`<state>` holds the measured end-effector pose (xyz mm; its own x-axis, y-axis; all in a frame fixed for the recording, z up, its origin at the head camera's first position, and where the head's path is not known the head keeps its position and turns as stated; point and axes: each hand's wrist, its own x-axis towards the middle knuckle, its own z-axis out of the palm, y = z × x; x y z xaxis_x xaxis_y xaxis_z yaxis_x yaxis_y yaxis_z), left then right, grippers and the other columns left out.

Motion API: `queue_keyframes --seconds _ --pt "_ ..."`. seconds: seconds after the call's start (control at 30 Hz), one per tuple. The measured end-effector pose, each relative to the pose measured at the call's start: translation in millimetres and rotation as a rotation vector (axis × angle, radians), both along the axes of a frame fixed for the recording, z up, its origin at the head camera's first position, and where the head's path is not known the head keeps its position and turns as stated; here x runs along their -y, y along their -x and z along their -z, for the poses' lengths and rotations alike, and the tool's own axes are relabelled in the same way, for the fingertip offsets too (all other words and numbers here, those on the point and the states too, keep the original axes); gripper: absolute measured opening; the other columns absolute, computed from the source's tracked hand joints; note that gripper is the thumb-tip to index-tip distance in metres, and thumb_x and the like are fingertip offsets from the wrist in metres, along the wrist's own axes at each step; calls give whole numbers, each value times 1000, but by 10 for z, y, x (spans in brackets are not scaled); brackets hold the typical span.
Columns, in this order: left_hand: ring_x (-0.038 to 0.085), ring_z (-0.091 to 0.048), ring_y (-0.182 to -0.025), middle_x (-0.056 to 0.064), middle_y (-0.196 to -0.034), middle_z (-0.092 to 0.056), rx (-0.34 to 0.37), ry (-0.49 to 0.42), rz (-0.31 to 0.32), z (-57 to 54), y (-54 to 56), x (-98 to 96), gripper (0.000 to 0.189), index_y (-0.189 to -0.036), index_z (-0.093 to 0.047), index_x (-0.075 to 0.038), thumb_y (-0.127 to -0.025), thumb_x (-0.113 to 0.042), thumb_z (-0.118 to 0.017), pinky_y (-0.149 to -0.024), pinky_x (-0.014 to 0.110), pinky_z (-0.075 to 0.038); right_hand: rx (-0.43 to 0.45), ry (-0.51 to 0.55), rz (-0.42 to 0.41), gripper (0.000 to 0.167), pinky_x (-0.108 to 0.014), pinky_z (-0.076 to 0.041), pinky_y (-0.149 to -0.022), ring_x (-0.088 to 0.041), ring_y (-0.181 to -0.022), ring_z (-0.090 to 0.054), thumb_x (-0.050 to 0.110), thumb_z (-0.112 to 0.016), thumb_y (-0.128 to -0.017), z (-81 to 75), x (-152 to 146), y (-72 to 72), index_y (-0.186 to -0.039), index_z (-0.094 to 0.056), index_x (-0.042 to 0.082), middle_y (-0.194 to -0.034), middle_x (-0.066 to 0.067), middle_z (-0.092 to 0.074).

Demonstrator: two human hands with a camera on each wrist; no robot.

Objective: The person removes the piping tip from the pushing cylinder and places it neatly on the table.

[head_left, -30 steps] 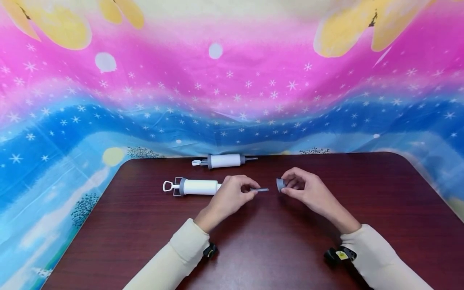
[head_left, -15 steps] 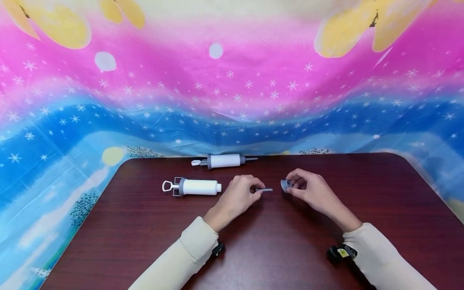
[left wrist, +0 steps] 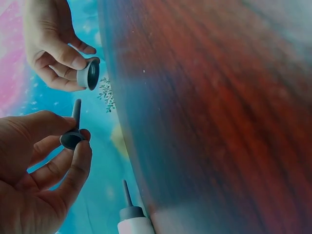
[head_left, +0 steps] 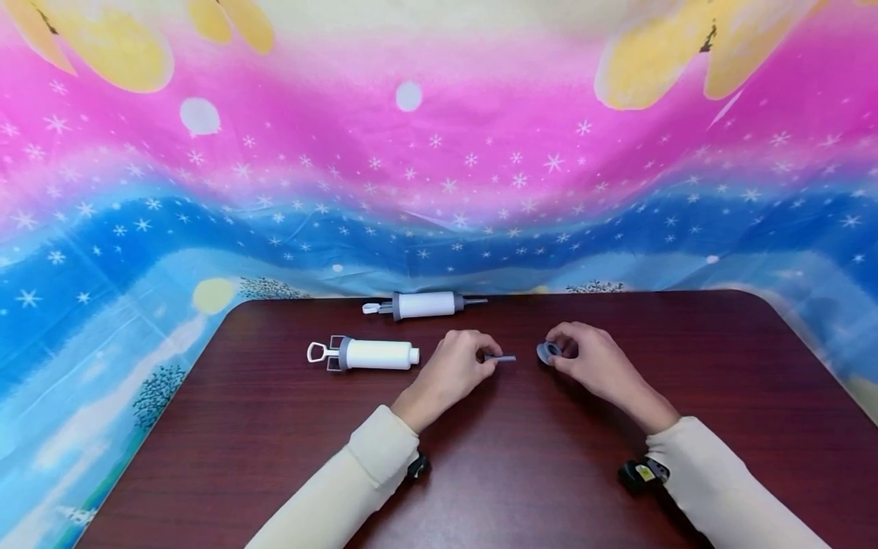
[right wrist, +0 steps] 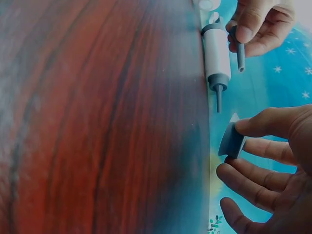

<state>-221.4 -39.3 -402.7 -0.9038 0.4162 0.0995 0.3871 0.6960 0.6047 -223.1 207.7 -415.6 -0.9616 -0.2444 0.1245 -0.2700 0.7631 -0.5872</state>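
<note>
My left hand (head_left: 454,367) pinches a small grey nozzle (head_left: 507,358) by its wider end, its thin tube pointing right. In the left wrist view this nozzle (left wrist: 76,116) shows a hollow, flared base between thumb and fingers. My right hand (head_left: 598,358) holds a grey flared ring cap (head_left: 544,353) between thumb and fingertips, a short gap from the nozzle. The right wrist view shows the ring cap (right wrist: 233,139) side on. Left of my left hand lies a white syringe-like tube (head_left: 379,354) with a grey collar, a white pull handle and a bare white neck.
Behind it, near the far edge of the dark wooden table (head_left: 480,473), lies a second white syringe-like tube (head_left: 427,304) fitted with a grey tip. A patterned cloth (head_left: 439,168) hangs at the back and sides.
Both hands have shifted a little to the right, uncovering the white tube's neck. The ring cap has turned in my right hand, so its opening now faces more upward.
</note>
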Motion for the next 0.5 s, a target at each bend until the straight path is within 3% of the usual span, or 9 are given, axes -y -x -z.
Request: queue_keyframes --seconds 0.5 --pt "8 -64 -86 1 -110 -77 49 33 1 22 61 -73 14 -111 -80 -13 -99 -11 -73 -77 22 -56 0 -140 36 19 -38 -49 -68 -21 -83 -62 9 -78 -90 67 33 4 -108 -74 8 -93 -6 -66"
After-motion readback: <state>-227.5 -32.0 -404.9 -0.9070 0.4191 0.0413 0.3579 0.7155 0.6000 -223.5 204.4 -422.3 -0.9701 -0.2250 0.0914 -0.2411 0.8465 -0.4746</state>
